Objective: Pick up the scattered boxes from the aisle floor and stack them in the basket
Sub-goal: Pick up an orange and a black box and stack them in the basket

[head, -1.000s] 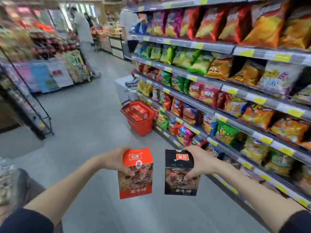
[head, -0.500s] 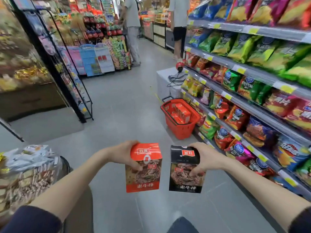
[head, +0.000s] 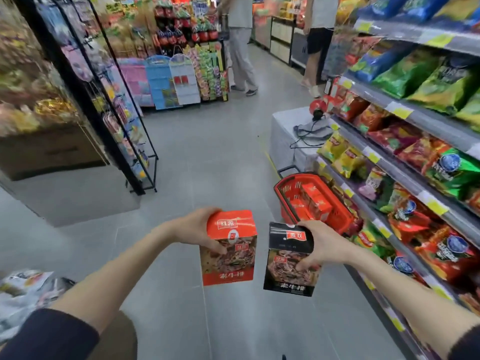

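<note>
My left hand (head: 198, 227) grips an upright orange-red box (head: 230, 252) by its top left corner. Beside it, my right hand (head: 320, 245) holds a black box (head: 289, 266) of the same size from its right side. Both boxes hang above the grey aisle floor, a little apart from each other. Just beyond my right hand a red plastic basket (head: 284, 189) stands on the floor against the shelf foot, and orange-red boxes (head: 314, 201) lie inside it.
Snack shelves (head: 405, 162) run along the right. A grey low block (head: 283, 133) with a cable on it sits behind the basket. A black wire rack (head: 124, 131) stands on the left. Two people (head: 241, 42) stand at the aisle's far end. Bagged goods (head: 23, 292) are at lower left.
The view has moved forward along the aisle, so the basket now appears closer, just past my right hand. Both hands still hold their boxes the same way.
</note>
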`<action>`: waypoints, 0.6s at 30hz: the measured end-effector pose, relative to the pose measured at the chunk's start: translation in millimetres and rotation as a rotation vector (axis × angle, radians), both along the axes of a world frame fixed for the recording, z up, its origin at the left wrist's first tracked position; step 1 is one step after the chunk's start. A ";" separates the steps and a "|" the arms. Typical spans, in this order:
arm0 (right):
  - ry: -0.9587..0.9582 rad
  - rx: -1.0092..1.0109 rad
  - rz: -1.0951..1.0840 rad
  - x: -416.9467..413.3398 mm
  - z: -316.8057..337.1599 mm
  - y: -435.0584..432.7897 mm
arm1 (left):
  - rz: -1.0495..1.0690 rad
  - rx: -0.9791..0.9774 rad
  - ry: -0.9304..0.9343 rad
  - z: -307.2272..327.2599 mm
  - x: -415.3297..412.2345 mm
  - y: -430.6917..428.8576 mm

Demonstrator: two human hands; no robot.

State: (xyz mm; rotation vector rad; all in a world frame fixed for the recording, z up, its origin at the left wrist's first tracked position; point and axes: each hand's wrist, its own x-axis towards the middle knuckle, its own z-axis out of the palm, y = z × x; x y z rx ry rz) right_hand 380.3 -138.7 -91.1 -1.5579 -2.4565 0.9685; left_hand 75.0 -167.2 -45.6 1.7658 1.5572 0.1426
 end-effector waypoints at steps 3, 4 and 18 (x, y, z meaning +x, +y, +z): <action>0.016 0.011 -0.012 -9.3 -0.5 57.0 | -0.027 -0.026 0.014 -6.2 -9.1 65.5; 0.026 0.013 -0.028 -12.7 -0.8 75.6 | -0.040 -0.039 0.017 -8.6 -12.2 88.8; 0.064 0.009 -0.507 -16.0 -39.1 307.1 | -0.369 -0.114 0.090 -36.8 -0.5 448.9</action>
